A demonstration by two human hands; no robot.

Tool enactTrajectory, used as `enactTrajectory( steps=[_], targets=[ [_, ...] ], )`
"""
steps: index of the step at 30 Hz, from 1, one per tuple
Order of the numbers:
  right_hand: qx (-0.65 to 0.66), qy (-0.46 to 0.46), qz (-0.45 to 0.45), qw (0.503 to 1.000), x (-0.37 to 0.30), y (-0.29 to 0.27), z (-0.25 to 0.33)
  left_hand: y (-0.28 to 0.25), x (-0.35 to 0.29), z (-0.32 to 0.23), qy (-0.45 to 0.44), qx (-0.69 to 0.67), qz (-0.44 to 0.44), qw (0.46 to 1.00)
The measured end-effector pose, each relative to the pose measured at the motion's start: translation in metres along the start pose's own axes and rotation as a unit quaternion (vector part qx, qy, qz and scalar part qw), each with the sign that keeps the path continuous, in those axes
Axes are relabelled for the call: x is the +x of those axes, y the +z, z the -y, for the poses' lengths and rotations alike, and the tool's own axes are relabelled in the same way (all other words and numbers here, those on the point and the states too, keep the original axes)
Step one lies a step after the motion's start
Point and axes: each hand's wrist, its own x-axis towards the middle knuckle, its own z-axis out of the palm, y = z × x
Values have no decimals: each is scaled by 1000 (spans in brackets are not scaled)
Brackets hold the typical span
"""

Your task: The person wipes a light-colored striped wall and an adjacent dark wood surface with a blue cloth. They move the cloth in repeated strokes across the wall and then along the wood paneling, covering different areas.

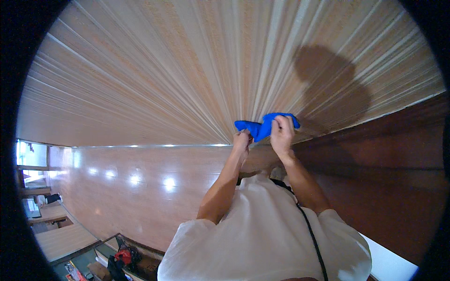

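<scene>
A bright blue cloth (265, 127) is bunched between my two hands, in front of a wall with striped wallpaper (220, 70). My left hand (242, 140) grips the lower left end of the cloth with its fingers closed. At the cloth's right part, my right hand (282, 135) pinches it from above, and a corner sticks out past the fingers. Whether the cloth touches the wall I cannot tell.
Dark reddish-brown wood panelling (375, 182) stands close on my right. A shiny light-brown floor (126, 187) stretches to the left along the wall's foot. At the lower left are wooden furniture (68, 240) and an open box area with a red item (123, 255) among other things.
</scene>
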Motion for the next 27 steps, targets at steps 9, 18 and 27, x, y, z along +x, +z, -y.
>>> enactTrajectory(
  steps=[9,18,27],
  targets=[
    [-13,-23,-20,999,10,45,63,-40,-9,-38,31,40,28,998],
    [21,69,-164,984,26,38,89,-68,-37,-109,102,30,143,984],
    [-79,-105,-105,986,41,48,160,-45,-84,-136,57,-13,144,988]
  ],
)
